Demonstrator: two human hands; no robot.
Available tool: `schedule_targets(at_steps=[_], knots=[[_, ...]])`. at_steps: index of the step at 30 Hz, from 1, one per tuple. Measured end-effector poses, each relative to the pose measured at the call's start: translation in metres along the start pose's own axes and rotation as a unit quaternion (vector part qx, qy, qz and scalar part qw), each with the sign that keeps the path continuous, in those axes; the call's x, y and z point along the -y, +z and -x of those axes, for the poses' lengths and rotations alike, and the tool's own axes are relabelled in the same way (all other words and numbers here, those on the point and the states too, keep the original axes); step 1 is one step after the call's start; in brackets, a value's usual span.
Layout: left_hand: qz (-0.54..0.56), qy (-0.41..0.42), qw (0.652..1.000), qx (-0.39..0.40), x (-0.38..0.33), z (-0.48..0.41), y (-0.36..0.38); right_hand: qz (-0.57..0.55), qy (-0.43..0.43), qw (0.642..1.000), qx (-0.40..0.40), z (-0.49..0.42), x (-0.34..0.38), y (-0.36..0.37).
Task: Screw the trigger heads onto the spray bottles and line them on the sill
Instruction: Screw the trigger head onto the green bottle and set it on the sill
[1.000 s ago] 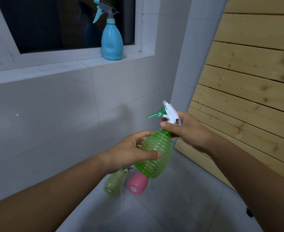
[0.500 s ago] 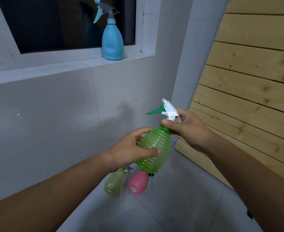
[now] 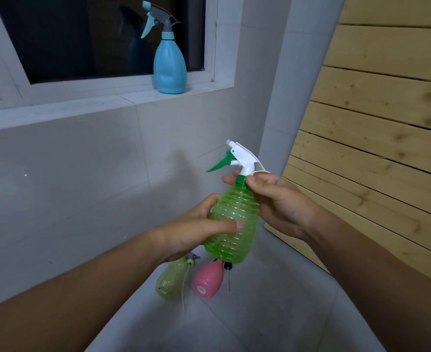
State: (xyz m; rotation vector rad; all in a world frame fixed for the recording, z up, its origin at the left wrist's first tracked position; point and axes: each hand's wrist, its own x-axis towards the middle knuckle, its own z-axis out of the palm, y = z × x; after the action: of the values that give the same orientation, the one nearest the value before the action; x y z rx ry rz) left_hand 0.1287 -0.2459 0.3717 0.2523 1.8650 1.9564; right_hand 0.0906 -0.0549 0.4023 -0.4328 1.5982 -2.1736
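I hold a ribbed, clear green spray bottle in mid-air at the centre, tilted slightly. My left hand wraps around its body. My right hand pinches the green collar at the neck, just below the white trigger head with its green lever pointing left. A blue spray bottle with a grey and blue trigger head stands upright on the white window sill, near its right end. On the floor below my hands lie a pale green bottle and a pink bottle, partly hidden.
A grey tiled wall runs under the sill. Pale wooden planks cover the wall on the right. The floor is grey tile. A thin dip tube and a dark cap lie beside the pink bottle.
The green bottle has risen a little and stands more upright. My right hand has slid from the trigger head down to the collar at the neck.
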Motion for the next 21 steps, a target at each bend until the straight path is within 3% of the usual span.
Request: schedule_targets(at_steps=[6, 16, 21], knots=[[-0.019, 0.007, 1.0, 0.005, -0.0032, 0.0027, 0.0016, -0.02, 0.001, 1.0, -0.009, -0.0035, -0.0018, 0.0019], [-0.141, 0.114, 0.978, -0.106, 0.0035, -0.005, 0.008, 0.008, -0.058, 0.995, -0.077, -0.0073, -0.0086, 0.01], [-0.155, 0.097, 0.977, -0.107, 0.0006, -0.0048, 0.0065, 0.024, -0.038, 0.996, -0.08, -0.0084, -0.0098, 0.0087]])
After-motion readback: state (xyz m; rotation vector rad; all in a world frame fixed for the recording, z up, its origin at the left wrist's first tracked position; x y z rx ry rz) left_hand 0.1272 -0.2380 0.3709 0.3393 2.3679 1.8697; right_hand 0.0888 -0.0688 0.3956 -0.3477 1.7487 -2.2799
